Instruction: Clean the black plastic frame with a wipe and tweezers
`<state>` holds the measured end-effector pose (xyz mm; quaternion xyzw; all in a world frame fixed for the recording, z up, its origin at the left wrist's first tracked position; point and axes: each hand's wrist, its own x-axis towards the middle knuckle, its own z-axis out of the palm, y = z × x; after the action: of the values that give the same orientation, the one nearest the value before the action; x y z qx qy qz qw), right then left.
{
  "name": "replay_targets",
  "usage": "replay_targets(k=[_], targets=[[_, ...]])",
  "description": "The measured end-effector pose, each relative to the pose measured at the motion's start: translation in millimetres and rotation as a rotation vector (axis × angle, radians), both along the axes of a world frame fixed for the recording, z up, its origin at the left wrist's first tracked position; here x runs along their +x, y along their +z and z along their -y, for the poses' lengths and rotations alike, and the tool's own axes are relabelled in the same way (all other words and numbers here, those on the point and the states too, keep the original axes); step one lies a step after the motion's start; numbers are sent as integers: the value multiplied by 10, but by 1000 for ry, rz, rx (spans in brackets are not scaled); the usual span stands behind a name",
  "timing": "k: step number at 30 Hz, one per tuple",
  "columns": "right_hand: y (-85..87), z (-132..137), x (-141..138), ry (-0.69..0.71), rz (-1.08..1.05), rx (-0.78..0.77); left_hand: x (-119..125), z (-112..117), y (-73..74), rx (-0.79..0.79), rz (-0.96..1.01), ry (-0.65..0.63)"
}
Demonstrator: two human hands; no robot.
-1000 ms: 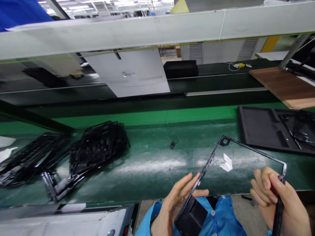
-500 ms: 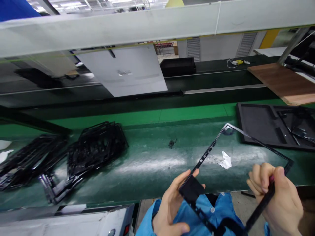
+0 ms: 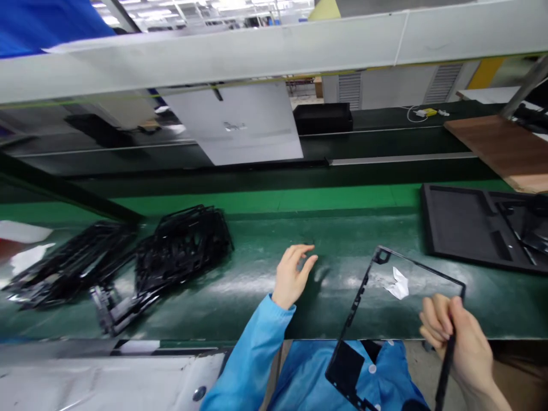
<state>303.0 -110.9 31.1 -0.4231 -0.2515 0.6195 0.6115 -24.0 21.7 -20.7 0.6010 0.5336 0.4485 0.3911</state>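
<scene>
My right hand [image 3: 454,339] is closed around the right side of a thin black rectangular frame [image 3: 363,291], holding it tilted over the near edge of the dark green belt [image 3: 257,285]. My left hand [image 3: 293,274], in a blue sleeve, is stretched out over the belt with fingers curled in a pinch right where a small dark scrap lay; whether it holds that scrap is hidden. A crumpled white bit of paper [image 3: 398,283] lies on the belt, seen through the frame.
Piles of black frames [image 3: 180,251] lie on the belt at left. A black foam tray [image 3: 462,225] with parts sits at right, a wooden board [image 3: 505,148] behind it. A white panel [image 3: 240,125] leans beyond the belt under a white rail [image 3: 274,48].
My left hand let go of the frame and reached forward onto the belt to the small dark scrap. My right hand now holds the frame alone, lower and more upright.
</scene>
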Motion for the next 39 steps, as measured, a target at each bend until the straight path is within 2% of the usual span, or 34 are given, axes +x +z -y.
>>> replay_targets(k=[4,5,6,8,11,12,15,19,21,23,27,33,39], targets=[[-10,-169,-118,-3,46,-3,352,588,147,-296,103,-425],[-2,-204,-110,1,85,-8,423,734,171,-344,124,-469],[7,-233,-84,21,137,-14,474,852,193,-377,145,-476],[18,-278,27,87,274,-38,506,990,245,-399,178,-408],[-64,-319,318,131,672,-87,417,1013,376,-376,214,-262],[-137,-328,431,117,890,-91,372,1003,435,-365,224,-231],[-481,-342,732,221,1466,-3,274,984,628,-333,246,-185],[-937,-321,914,215,1695,-12,271,995,819,-280,305,-180],[-1039,-316,919,230,1767,-43,281,1010,875,-261,355,-190],[-1064,-334,891,229,1791,-38,278,1032,918,-251,369,-194],[-1026,-419,794,233,1812,5,252,1087,988,-232,306,-203],[-930,-571,586,253,1918,-96,236,1136,1029,-231,318,-198],[-934,-652,690,413,1743,-80,219,1128,1042,-244,365,-221]])
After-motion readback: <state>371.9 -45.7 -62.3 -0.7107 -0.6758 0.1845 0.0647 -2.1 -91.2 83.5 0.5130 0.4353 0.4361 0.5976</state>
